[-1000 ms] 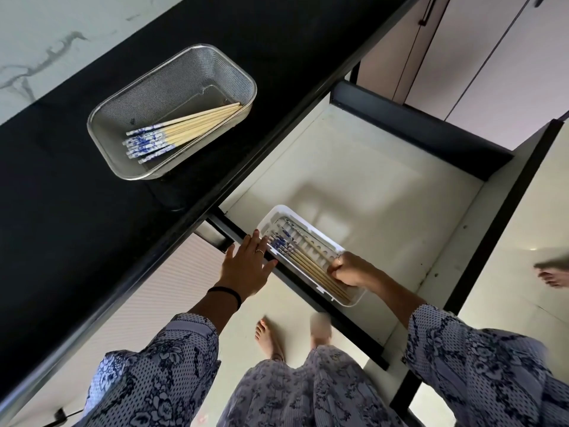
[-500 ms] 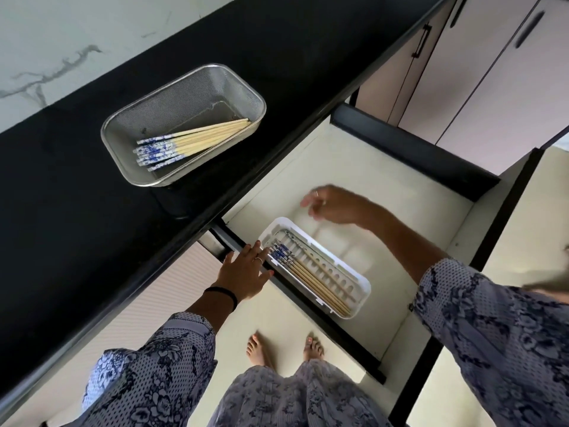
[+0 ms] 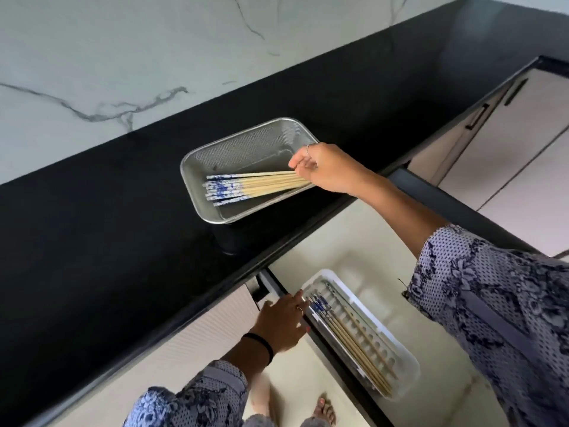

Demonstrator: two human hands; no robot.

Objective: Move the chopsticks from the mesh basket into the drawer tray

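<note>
Mesh basket sits on black bench, near edge above open drawer: short carry. Chopsticks lie bundled inside, plain ends toward right hand, fingers curled, pinching those ends. Left hand, fingers straight, rests on drawer front, likely steadying it. Drawer tray holds several chopsticks, aligned lengthwise.

Lit softly and evenly, daylight-like, with pale sheen spread across the black countertop toward the far right and a dim reflection under the mesh basket. Faint, soft-edged shadows only, one beneath the right arm on the drawer floor. Bent by wide-angle distortion so straight counter edges fan outward, sharp mid-frame, slightly smeared at the foot along the bottom edge.
</note>
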